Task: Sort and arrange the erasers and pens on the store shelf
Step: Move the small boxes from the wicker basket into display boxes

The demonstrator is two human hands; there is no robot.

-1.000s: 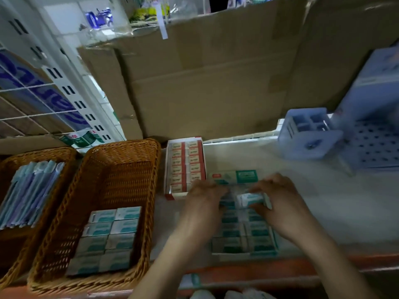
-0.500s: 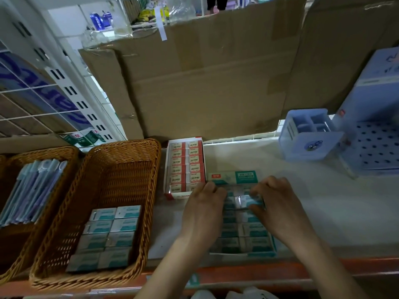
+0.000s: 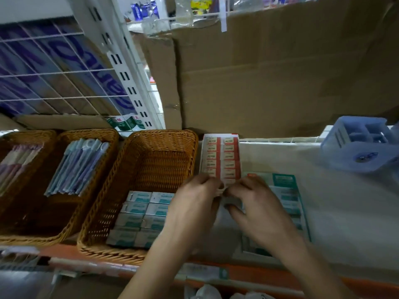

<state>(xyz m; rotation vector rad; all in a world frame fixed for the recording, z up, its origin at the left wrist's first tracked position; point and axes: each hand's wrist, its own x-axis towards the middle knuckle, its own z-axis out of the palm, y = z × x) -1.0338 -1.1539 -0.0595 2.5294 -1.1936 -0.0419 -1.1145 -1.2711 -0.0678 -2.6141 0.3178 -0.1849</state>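
— Where are the person's hands?
— Over the shelf [image 3: 345,212], at the near end of the red eraser box [image 3: 221,156]. The left hand [image 3: 192,208] and the right hand [image 3: 261,212] meet there, fingertip to fingertip.
— And each grip?
— Both are curled. Each grip is clamped on a small pale object [image 3: 221,191] held between the two hands. It is too blurred to name.
— Where do the erasers lie?
— The red eraser box holds two columns of red-labelled erasers. Just right of it lies the green eraser box [image 3: 289,197], partly hidden under the right hand. Just left of it stands a wicker basket [image 3: 164,134], with green-banded erasers [image 3: 140,214] packed in two columns at its near end.
— The pens?
— Blue pens [image 3: 77,167] lie lengthwise in a second basket [image 3: 86,132] further left. A third basket [image 3: 28,133] at the left edge holds pinkish pens [image 3: 17,160].
— Anything else?
— A blue plastic organizer [image 3: 358,145] stands at the far right of the shelf, and cardboard sheets [image 3: 280,72] stand behind everything.
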